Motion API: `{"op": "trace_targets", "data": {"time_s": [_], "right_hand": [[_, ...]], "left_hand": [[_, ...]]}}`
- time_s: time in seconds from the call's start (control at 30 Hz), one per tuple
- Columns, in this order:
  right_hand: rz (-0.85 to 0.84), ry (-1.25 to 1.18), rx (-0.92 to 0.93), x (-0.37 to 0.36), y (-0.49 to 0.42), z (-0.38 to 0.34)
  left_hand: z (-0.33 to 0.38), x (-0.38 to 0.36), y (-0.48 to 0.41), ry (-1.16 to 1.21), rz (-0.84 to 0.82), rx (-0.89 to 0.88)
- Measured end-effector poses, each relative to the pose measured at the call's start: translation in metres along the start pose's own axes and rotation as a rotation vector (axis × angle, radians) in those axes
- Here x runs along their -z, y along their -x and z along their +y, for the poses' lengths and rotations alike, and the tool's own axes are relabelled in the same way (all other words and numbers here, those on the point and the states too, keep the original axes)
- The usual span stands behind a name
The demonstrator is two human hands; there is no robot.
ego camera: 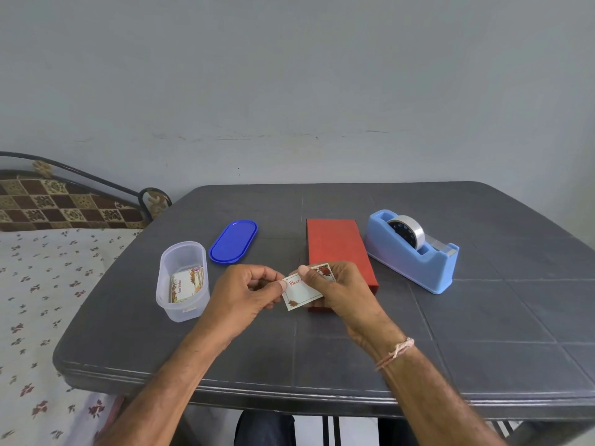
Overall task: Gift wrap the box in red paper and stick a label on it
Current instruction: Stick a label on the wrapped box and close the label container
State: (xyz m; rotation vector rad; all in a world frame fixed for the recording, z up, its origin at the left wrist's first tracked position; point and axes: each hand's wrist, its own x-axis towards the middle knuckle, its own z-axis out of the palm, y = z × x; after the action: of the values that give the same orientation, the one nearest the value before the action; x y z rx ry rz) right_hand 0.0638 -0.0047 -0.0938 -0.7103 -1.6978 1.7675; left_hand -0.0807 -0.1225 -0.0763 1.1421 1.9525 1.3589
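**Sam:** Is the box [341, 252] wrapped?

**Mia:** I think so. It is red all over. It lies flat on the worktop [322, 349], with its long side going from 12 o'clock to 6 o'clock. I see no loose paper, so that part looks done.

**Sam:** What is left to do?

**Mia:** The label [302, 291]. It is not stuck on yet. It is up in the air, over the 6 o'clock end of the box.

**Sam:** Who holds it?

**Mia:** Both hands. The left hand [248, 292] pinches the label's 9 o'clock edge with its thumb and fingers [283, 284]. The right hand [344, 288] pinches the 12 o'clock edge, with the thumb on the front. Both hands are curled up tight around it.

**Sam:** And the arms?

**Mia:** They come in from the 6 o'clock side of the worktop and meet in the middle. Maybe the back needs peeling off next. I cannot tell if it is off.

**Sam:** What else is there?

**Mia:** From the box, a tape holder [415, 255] sits at 3 o'clock, a blue lid [233, 241] at 9 o'clock, and a clear tub [182, 304] with more labels at 8 o'clock.
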Motion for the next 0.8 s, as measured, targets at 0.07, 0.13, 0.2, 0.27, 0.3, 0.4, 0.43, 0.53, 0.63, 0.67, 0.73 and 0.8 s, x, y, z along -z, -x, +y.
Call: {"op": "trace_targets", "data": {"time_s": [0.07, 0.13, 0.2, 0.27, 0.3, 0.4, 0.43, 0.53, 0.63, 0.67, 0.73, 0.8], "right_hand": [[0.000, 0.005, -0.002, -0.0007, -0.0002, 0.0000], [0.001, -0.008, -0.007, -0.0012, -0.0002, -0.0008], [0.002, -0.017, -0.006, -0.0019, 0.0000, -0.0012], [0.003, -0.016, -0.003, -0.0020, 0.0001, -0.0011], [0.005, -0.016, -0.005, -0.0018, 0.0001, -0.0009], [0.000, -0.024, -0.014, -0.0011, 0.0001, -0.0006], [-0.001, -0.026, -0.016, -0.0011, -0.0003, -0.0002], [-0.001, -0.027, -0.020, -0.0006, -0.0010, 0.0006], [0.000, -0.028, -0.025, -0.0008, -0.0010, 0.0004], [0.002, -0.028, -0.026, -0.0009, -0.0009, 0.0000], [0.008, -0.027, -0.030, -0.0008, -0.0007, 0.0001], [0.010, -0.016, -0.038, -0.0009, -0.0002, 0.0008]], "left_hand": [[0.0016, -0.0010, 0.0010, -0.042, 0.001, -0.017], [0.0031, -0.0020, 0.0018, -0.079, 0.008, -0.033], [0.0044, -0.0025, 0.0024, -0.110, 0.011, -0.046], [0.0052, -0.0032, 0.0026, -0.129, 0.014, -0.055], [0.0052, -0.0035, 0.0027, -0.134, 0.014, -0.058], [0.0045, -0.0036, 0.0035, -0.133, 0.003, -0.061], [0.0046, -0.0033, 0.0037, -0.133, -0.003, -0.064], [0.0053, -0.0029, 0.0036, -0.138, -0.021, -0.075], [0.0064, -0.0025, 0.0037, -0.124, -0.029, -0.074], [0.0064, -0.0024, 0.0036, -0.120, -0.031, -0.076], [0.0069, -0.0022, 0.0039, -0.112, -0.036, -0.079], [0.0073, -0.0020, 0.0044, -0.111, -0.043, -0.080]]}}
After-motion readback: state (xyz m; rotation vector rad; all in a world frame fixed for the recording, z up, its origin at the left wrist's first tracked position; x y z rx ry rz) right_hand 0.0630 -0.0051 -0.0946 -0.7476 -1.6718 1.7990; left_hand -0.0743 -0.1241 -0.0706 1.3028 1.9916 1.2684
